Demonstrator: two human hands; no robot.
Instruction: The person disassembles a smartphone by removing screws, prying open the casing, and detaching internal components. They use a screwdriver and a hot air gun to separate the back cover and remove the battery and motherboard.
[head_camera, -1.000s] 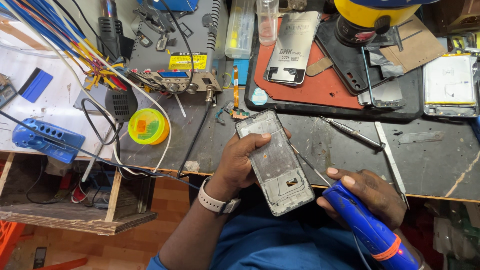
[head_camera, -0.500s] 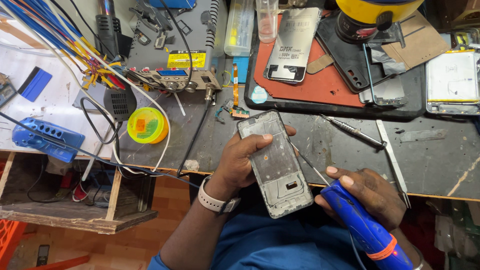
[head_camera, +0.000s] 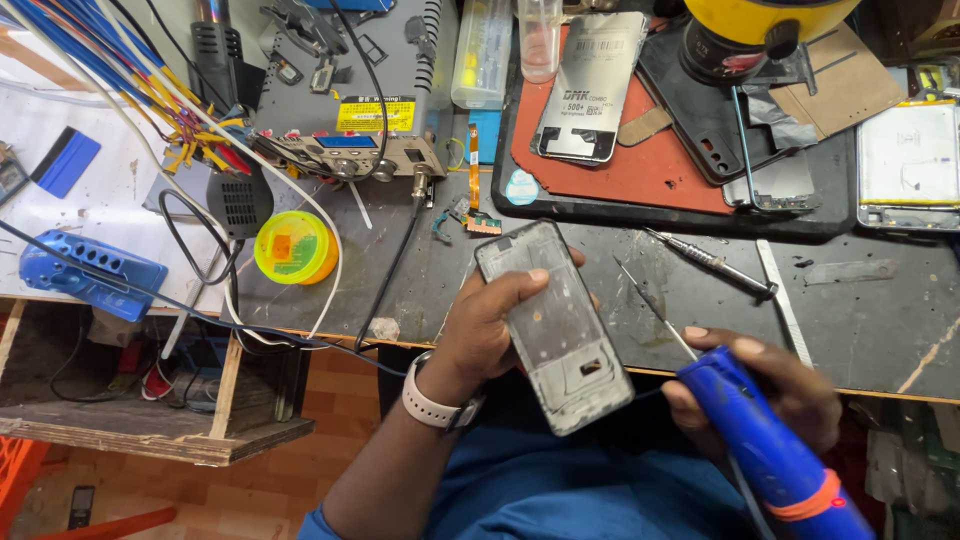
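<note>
Here the stripped phone frame (head_camera: 553, 325) is held tilted over the near edge of the grey workbench (head_camera: 860, 320), open side up, probably so that its inner face catches the light and meets the tool. The left hand (head_camera: 490, 325) is wrapped round the frame's left edge, thumb laid across the inner face, other fingers behind; a pale watch strap sits at the wrist. The right hand (head_camera: 775, 390) is closed round the blue-handled tool (head_camera: 760, 450), whose thin metal shaft runs up and left, its tip just beside the frame's right edge; I cannot tell whether it touches. The grip lies low on the handle, which suits fine steering of the tip.

Beyond the frame: a small screwdriver (head_camera: 712, 262) lies on the bench to the right, within reach. A red mat (head_camera: 660, 165) behind carries a silver phone back panel (head_camera: 585, 90). To the left, a yellow-green round tin (head_camera: 293, 248), and farther off a blue holder with holes (head_camera: 90, 272).
</note>
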